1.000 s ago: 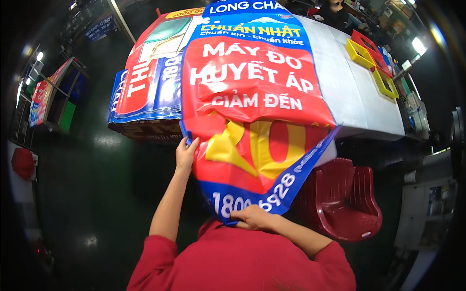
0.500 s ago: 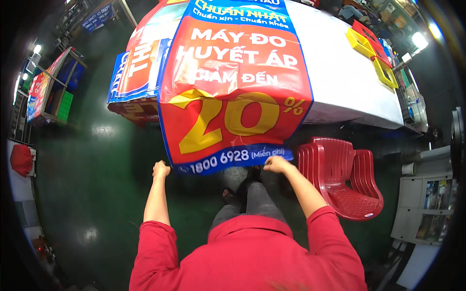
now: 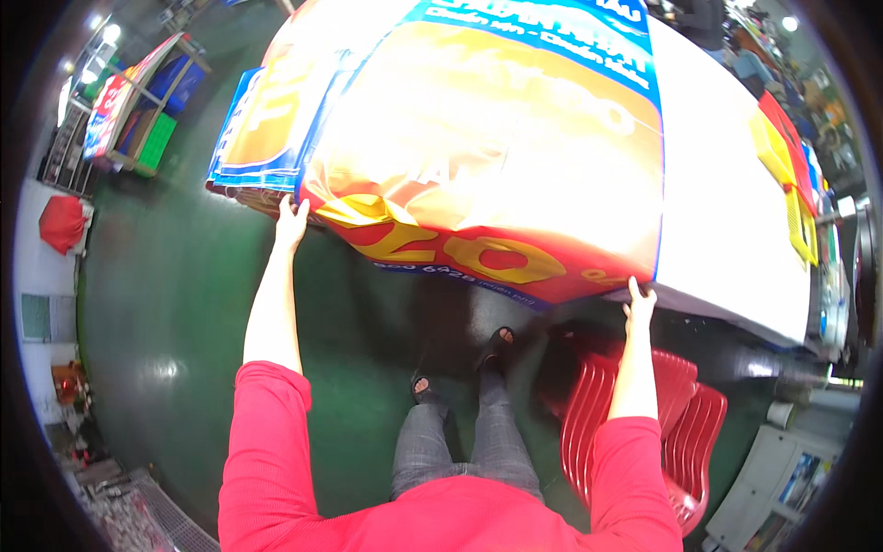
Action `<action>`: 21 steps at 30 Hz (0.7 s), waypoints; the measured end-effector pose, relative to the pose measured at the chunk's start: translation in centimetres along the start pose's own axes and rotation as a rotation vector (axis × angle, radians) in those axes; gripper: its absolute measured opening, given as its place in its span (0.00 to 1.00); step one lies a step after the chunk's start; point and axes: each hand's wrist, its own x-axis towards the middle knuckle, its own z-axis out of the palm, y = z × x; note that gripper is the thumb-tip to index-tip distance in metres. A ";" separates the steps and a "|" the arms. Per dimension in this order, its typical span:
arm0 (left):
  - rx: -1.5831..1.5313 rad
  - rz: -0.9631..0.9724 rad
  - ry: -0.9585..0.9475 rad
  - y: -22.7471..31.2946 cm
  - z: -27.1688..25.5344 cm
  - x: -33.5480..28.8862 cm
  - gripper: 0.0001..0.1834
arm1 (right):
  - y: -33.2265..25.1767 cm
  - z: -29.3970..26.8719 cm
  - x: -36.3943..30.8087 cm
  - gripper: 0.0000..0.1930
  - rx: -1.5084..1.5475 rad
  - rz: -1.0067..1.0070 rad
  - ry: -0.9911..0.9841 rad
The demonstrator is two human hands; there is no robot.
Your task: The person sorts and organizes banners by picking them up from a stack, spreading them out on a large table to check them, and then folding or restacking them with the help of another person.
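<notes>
A large red, orange and blue vinyl banner [image 3: 414,198] lies over the table, its top washed out by glare. Its front part bends down over the near edge, with creases around the yellow numerals. At the banner's left edge, my left hand [image 3: 291,225] is closed on the border, thumb and fingers at the corner of the fold. My right hand [image 3: 639,308] pinches the right border at the table's front right. A folded stack of similar banners [image 3: 262,129] sits just left of my left hand.
White sheeting [image 3: 727,202] covers the table's right part, with yellow baskets [image 3: 773,147] at its far side. A red plastic chair [image 3: 598,414] stands by my right forearm. Cabinets [image 3: 782,488] are at lower right, a shelf rack [image 3: 138,110] at far left.
Both hands have moved away from me and wider apart, from the banner's hanging bottom corners to its sides by the table edge. The hanging part now folds under, and the view has shifted.
</notes>
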 end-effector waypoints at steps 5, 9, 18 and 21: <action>0.053 -0.086 -0.023 -0.1 -0.4 2.6 0.23 | 2.4 -2.2 2.2 0.21 -0.085 0.023 -0.103; -0.243 -0.066 -0.008 1.3 -1.3 2.5 0.12 | 0.4 -4.8 2.3 0.16 -0.021 -0.092 -0.318; -0.309 -0.067 -0.551 16.2 8.1 -10.7 0.08 | -10.7 -27.7 14.7 0.26 -0.106 0.006 0.132; -0.315 -0.197 -0.655 15.2 11.2 -12.4 0.09 | -11.8 -30.3 17.8 0.33 -0.285 0.053 0.183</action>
